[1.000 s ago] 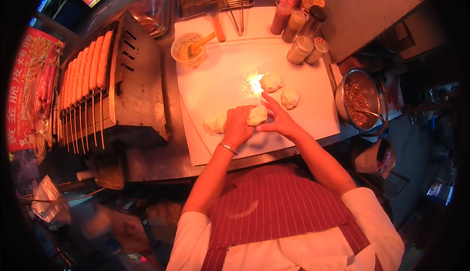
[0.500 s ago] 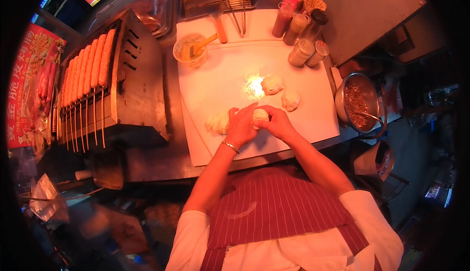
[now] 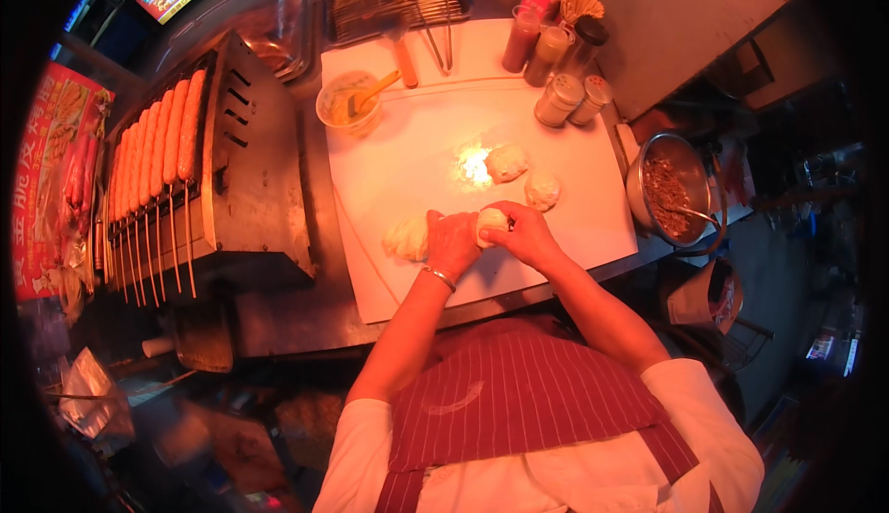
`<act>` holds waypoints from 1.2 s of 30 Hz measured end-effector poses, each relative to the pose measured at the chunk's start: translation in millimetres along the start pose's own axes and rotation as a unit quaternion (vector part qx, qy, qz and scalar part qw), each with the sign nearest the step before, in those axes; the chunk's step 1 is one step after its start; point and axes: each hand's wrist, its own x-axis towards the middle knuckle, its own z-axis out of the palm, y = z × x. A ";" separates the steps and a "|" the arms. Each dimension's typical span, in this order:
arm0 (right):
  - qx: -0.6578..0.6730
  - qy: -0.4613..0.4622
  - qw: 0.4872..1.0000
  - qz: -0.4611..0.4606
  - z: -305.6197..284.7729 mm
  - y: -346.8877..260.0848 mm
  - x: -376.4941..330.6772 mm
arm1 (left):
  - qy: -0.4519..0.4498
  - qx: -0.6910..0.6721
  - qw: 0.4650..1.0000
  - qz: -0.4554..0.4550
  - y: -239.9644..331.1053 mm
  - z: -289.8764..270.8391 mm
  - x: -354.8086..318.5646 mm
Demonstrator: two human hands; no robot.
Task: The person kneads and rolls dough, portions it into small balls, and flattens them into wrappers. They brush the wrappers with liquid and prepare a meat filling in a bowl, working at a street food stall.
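Dough roll (image 3: 406, 239) gripped mid-length by L hand (image 3: 452, 243); protruding dough end (image 3: 491, 227) clasped by curled R hand (image 3: 524, 236); two dough pcs. (image 3: 507, 163) seen nearby on white bd. (image 3: 398, 166)

On the counter (image 3: 324, 314) over there, a board (image 3: 394, 175) lies before the person, the grill (image 3: 259, 189) with its sausages (image 3: 153, 143) on the left, a bowl (image 3: 633, 184) just off the right edge, a rack (image 3: 356, 20) behind. A tub (image 3: 335, 122) stands far left on the board, bottles (image 3: 548, 47) and shakers (image 3: 559, 101) far right. A dough roll (image 3: 405, 238) lies left of the left hand (image 3: 452, 243); two dough balls (image 3: 507, 164) sit beyond the right hand (image 3: 525, 236), a dough piece (image 3: 491, 225) between both hands.
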 end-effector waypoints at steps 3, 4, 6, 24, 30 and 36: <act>0.011 -0.004 1.000 0.009 -2.1 -1.8 -1.3 | 0.000 0.004 1.000 0.016 -1.9 3.0 0.6; 0.016 -0.008 1.000 0.014 -3.3 -4.1 -1.4 | -0.023 0.016 1.000 0.009 -1.7 1.6 1.9; 0.028 -0.021 0.999 0.039 -5.7 -13.6 -2.9 | -0.070 0.041 0.997 -0.006 -1.0 -2.6 4.5; -0.131 0.027 0.990 -0.032 -32.8 -46.2 12.1 | 0.092 -0.040 0.995 0.019 -11.3 -10.5 -5.9; -0.094 0.103 0.984 -0.114 -30.1 -85.8 23.8 | 0.091 -0.028 0.995 -0.039 -12.8 -8.0 -15.9; -0.216 0.002 0.942 -0.257 -11.3 -45.0 72.5 | 0.089 -0.013 0.990 -0.113 9.9 -41.0 -19.4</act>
